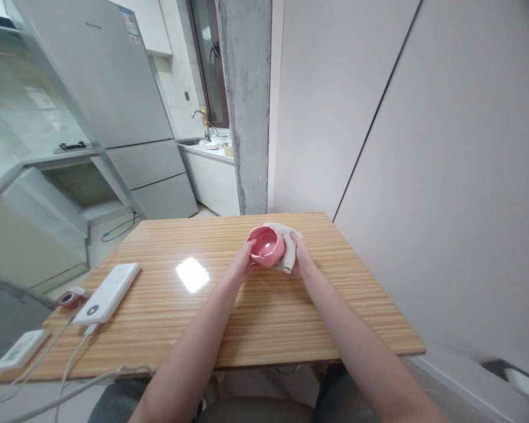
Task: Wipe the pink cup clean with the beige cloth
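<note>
A glossy pink bowl (267, 254) is held over the far middle of the wooden table (158, 244), tilted so that its inside faces me. My left hand (245, 258) grips the bowl's left side, with the thumb over its rim. A pale grey cloth (290, 249) lies against the bowl's right side and behind it. My right hand (301, 254) is closed on the cloth and presses it to the bowl's outer wall. Most of the right fingers are hidden behind the cloth.
On the table's left lie a white power bank (108, 294) with cables, a roll of tape (72, 298) and a small white box (21, 349). A white wall (423, 205) runs along the right side. A fridge (97, 88) and a sink counter (211, 176) stand beyond.
</note>
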`<state>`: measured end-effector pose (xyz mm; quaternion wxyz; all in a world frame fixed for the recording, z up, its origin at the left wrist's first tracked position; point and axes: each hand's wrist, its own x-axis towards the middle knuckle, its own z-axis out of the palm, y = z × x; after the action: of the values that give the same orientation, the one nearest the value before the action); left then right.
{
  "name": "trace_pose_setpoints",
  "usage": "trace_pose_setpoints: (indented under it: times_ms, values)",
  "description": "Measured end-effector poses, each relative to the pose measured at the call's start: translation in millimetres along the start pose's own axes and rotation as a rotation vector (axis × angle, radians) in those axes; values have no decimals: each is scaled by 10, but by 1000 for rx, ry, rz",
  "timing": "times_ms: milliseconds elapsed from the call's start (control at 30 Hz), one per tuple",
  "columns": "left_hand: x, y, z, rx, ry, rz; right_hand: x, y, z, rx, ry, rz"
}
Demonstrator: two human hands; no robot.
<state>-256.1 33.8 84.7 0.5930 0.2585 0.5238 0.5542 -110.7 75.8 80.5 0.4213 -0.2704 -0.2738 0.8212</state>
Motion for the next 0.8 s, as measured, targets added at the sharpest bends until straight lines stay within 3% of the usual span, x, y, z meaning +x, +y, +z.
trace_pose_setpoints:
  times_ms: [200, 300, 467, 633, 800]
  values:
    - [-57, 50, 24, -93, 98, 133, -48, 69, 144, -21, -15, 50]
    - [-58, 50, -2, -69, 63, 149, -52, 56, 145, -11, 2, 38]
    - [-16, 28, -17, -91, -37, 54, -14, -4, 48, -22, 40, 4]
    - [35, -3, 4, -118, 75, 123, -17, 8, 58, -13, 14, 22]
    - [8, -16, -1, -94, 20, 186, -21, 22, 88, -14, 39, 36]
